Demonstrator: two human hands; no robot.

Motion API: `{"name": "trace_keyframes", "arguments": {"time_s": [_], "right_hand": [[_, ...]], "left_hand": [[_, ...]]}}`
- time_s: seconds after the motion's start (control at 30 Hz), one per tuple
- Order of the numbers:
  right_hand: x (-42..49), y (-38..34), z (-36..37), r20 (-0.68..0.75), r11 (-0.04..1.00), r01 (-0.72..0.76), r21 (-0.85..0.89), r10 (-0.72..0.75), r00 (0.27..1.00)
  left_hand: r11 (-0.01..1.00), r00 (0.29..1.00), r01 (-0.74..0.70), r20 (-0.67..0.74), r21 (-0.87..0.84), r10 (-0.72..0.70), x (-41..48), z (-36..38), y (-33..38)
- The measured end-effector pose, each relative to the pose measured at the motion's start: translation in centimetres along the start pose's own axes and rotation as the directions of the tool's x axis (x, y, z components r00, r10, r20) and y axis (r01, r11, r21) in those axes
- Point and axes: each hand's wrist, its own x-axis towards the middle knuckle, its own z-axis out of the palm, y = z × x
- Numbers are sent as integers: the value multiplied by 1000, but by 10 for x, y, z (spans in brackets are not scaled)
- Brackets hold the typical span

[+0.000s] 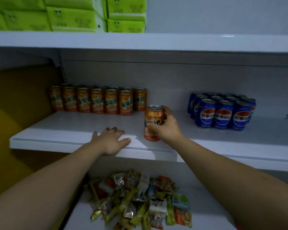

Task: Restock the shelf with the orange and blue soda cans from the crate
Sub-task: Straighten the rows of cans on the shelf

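While snack packets (pixel 140 201) lie heaped below, nearest camera, placing step is judged in hand.
- Left hand (pixel 111 141): laid flat on front lip of middle shelf (pixel 73 128), fingers spread, nothing held.
- Right hand (pixel 166 128): wrapped round upright orange can (pixel 152 123) near shelf front. Base contact with shelf not resolved.
- Further back: orange row (pixel 98 101) lined along back wall. Blue cans (pixel 223 112) grouped well apart to right.
- Crate not seen.
- Next move, as judged: can to be slid back and seated at row's right end, neighbours not knocked.
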Motion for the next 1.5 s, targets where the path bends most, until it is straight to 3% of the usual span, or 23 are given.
{"name": "trace_keyframes", "arguments": {"time_s": [0.23,0.43,0.7,1.0,1.23,1.37,1.5], "right_hand": [[61,10,23,38,980,-9,-199,17,999],[99,28,47,45,983,24,-180,-16,999],[141,37,61,-5,950,-13,-312,12,1000],[161,47,72,-10,937,-3,-348,0,1000],[153,41,66,29,915,-75,-397,94,995],[121,17,35,74,860,-62,-506,115,991],[72,-11,-14,122,732,-55,-679,186,975]], "left_hand": [[1000,999,4,-43,-5,-4,15,6,1],[1000,997,-9,-78,1,9,17,9,-4],[1000,995,-14,-103,4,14,19,13,-3],[1000,993,-15,-119,1,15,20,15,-3],[1000,994,-12,-105,-3,12,19,12,-3],[999,997,-19,-80,-31,17,18,8,-2],[990,999,-46,-8,-130,45,6,-7,-3]]}}
